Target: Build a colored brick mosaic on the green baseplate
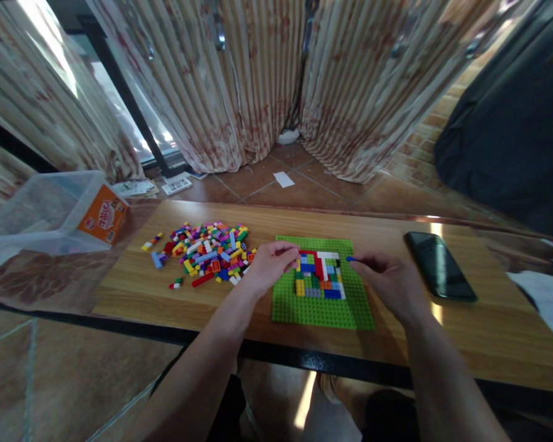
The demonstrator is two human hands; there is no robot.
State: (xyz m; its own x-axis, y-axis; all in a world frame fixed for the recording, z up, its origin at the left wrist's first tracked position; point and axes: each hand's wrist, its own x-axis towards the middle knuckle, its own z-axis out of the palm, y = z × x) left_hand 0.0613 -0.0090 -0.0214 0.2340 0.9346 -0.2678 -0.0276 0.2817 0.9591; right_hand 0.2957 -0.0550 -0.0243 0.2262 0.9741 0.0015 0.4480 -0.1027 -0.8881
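Observation:
A green baseplate (322, 316) lies on the wooden table, and a block of colourful toy bricks (320, 274) in red, white, blue, yellow, grey and orange is built on it. My right hand (391, 279) pinches a small blue toy brick (351, 258) over the plate's right edge, just apart from the built bricks. At the block's upper left corner, my left hand (273, 264) has thumb and fingers closed together. Whatever it may hold is too small to make out; some yellow shows by its fingertips.
Left of the plate spreads a pile of loose bricks (212, 248). A black phone (440, 266) lies on the wooden table (166, 301) at the right. Beyond the left end stands a clear plastic bin (50, 209) with an orange label. Patterned curtains (258, 86) hang behind.

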